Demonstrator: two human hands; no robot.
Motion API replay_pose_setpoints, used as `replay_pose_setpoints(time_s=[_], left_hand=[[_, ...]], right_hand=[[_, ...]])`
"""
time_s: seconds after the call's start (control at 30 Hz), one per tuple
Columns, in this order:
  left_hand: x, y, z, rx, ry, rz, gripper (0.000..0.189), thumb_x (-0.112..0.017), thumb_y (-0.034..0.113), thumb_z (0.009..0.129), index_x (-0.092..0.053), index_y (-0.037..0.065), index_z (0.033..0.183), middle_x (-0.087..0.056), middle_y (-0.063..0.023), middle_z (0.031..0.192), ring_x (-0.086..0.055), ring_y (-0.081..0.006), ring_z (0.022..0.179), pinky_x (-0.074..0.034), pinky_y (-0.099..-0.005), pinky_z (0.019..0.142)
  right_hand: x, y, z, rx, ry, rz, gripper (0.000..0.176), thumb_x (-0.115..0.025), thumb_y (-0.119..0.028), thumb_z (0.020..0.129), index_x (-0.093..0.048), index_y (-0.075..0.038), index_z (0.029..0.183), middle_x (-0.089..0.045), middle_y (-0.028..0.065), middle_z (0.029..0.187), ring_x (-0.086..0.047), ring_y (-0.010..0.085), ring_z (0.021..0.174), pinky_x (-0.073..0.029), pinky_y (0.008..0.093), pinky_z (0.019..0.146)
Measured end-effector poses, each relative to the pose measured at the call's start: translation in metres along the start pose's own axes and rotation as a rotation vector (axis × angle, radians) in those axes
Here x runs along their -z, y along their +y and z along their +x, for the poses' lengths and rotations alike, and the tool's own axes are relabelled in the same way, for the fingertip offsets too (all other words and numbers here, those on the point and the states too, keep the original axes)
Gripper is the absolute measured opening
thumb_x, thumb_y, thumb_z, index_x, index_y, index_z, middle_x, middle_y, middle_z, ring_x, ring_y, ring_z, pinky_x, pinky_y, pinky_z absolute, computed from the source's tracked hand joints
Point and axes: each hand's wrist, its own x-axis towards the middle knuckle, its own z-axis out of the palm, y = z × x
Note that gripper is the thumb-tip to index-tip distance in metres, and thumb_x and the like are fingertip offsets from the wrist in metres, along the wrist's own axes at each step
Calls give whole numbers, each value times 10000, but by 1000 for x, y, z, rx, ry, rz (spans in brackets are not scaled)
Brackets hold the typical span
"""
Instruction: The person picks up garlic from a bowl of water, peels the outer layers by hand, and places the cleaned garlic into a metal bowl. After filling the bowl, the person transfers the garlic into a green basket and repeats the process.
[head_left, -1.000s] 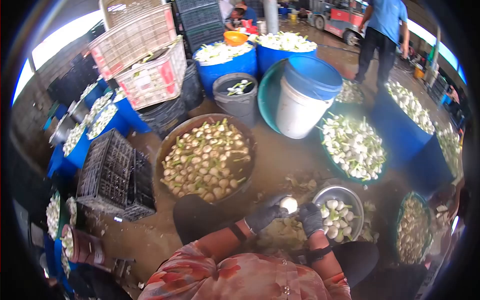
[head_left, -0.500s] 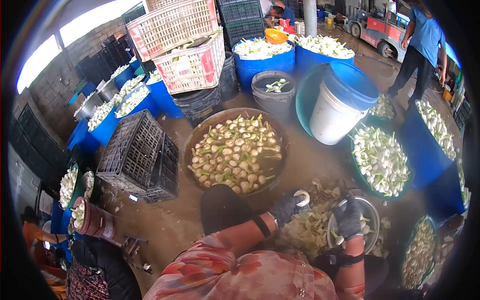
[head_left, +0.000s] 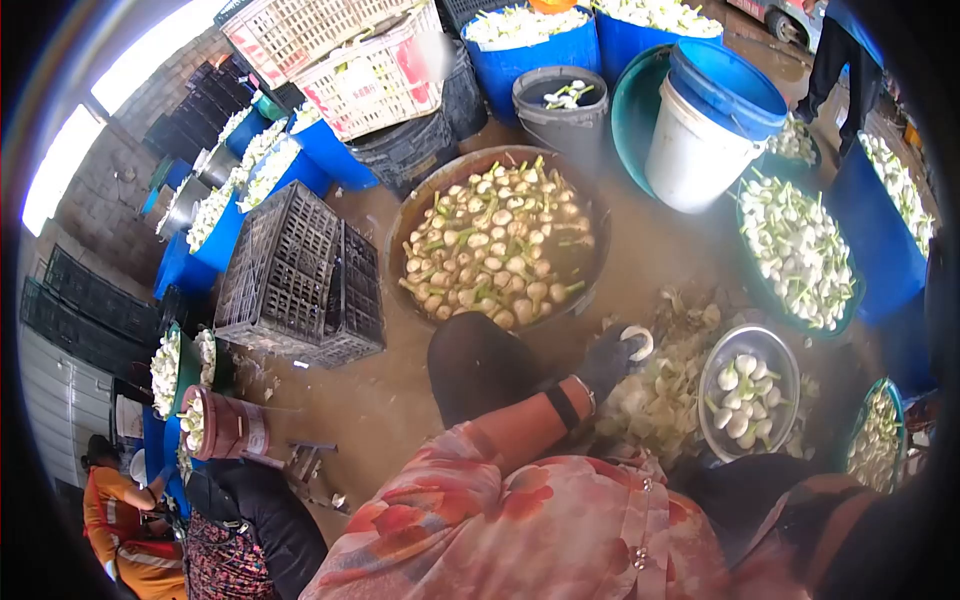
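Observation:
My left hand [head_left: 608,364], in a dark glove, is closed around a white hook-shaped thing [head_left: 638,343] whose exact kind I cannot make out. Beneath and beside it lies a heap of pale peelings [head_left: 655,405]. A metal bowl [head_left: 706,372] to the right of the heap holds several white bulbs with green stalks [head_left: 745,400], which look like fresh garlic. Ahead of my knee, a wide round tub [head_left: 597,243] is full of unpeeled-looking bulbs [head_left: 495,235] in brownish water. My right hand is out of sight; only a blurred sleeve shows at the lower right.
Black crates [head_left: 285,265] stand left of the tub. A white bucket [head_left: 695,150] with a blue one [head_left: 725,85] in it stands at the right, near a green basin of bulbs [head_left: 795,250]. A person in orange [head_left: 115,515] is at the lower left; another's legs [head_left: 840,65] show upper right.
My right hand has left the metal bowl and gone out of view, uncovering the bulbs there. The left hand keeps its hold on the white thing. The view has tilted downward.

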Motion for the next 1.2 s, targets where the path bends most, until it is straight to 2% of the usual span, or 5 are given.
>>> replay_pose_setpoints(time_s=[0.47, 0.57, 0.73, 1.1, 1.2], left_hand=[[18, -19, -12, -74, -3, -123, 417, -626, 197, 926, -504, 47, 1295, -590, -104, 1172, -622, -192, 973, -563, -329, 788], [33, -22, -2, -564, -122, 831, 361, -647, 149, 898, -569, 18, 1225, -619, -119, 1134, -601, -244, 1045, -521, -346, 893], [-11, 9, 20, -295, 40, 600, 327, -639, 175, 910, -589, 33, 1199, -618, -115, 1128, -609, -257, 1034, -526, -360, 866], [13, -18, -11, -742, -111, 935, 266, -623, 232, 936, -634, 66, 1143, -617, -106, 1117, -627, -285, 1008, -536, -389, 808], [-22, 48, -23, -751, -205, 1119, 259, -626, 218, 936, -639, 56, 1138, -605, -123, 1142, -610, -295, 1059, -532, -396, 831]], right_hand=[[-81, 37, -71, -366, -146, 142, 502, -655, -243, 910, -484, -10, 1320, -556, 154, 1283, -538, 231, 1189, -429, 364, 958], [-103, 56, -86, -444, -150, 153, 480, -653, -237, 913, -496, -14, 1307, -564, 150, 1272, -546, 227, 1175, -440, 359, 939], [-60, 87, -75, -485, -84, 176, 443, -650, -227, 918, -517, -20, 1287, -576, 142, 1254, -560, 218, 1154, -459, 351, 909], [62, 22, -29, -233, 55, -135, 366, -642, -205, 928, -563, -35, 1242, -602, 126, 1216, -592, 200, 1105, -501, 334, 842], [63, -3, -15, -192, 103, -96, 345, -640, -199, 931, -575, -38, 1229, -610, 122, 1205, -600, 196, 1092, -513, 329, 823]])
